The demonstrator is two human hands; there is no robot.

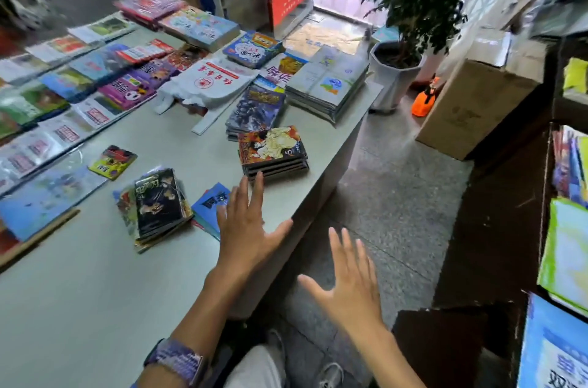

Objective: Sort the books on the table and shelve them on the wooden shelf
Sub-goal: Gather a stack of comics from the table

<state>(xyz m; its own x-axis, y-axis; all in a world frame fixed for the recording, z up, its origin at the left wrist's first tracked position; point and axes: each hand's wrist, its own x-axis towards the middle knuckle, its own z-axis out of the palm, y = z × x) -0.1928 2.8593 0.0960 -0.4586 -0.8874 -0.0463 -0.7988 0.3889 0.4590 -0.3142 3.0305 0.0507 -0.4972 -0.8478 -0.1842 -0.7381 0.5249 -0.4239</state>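
Both hands empty: your left hand (248, 228) is flat and spread, grip wide, fingertips (259, 179) at the near edge of the small manga stack (273, 150), touching or just short, too close to call; your right hand (346, 279) hangs open and spread off the table's edge, above the floor, holding nothing. The stack sits near the right edge of the table (95, 292), four or five slim volumes squared up, top cover glossy. Judgement: light for its bulk, stiff enough as a block, but the slick covers will let the volumes slide on each other if you lift by the top one alone. Take it from the two short sides, one palm each, thumbs on top, and squeeze inward. Just behind it lies a second dark stack (256, 109), and near your left wrist a looser, skewed pile (159, 206) overlapping a blue book (211, 203); that pile looks likely to fan out unless squared first. The wooden shelf (547, 184) stands to your right across the aisle, books already on it, so the carry is a turn, not a reach
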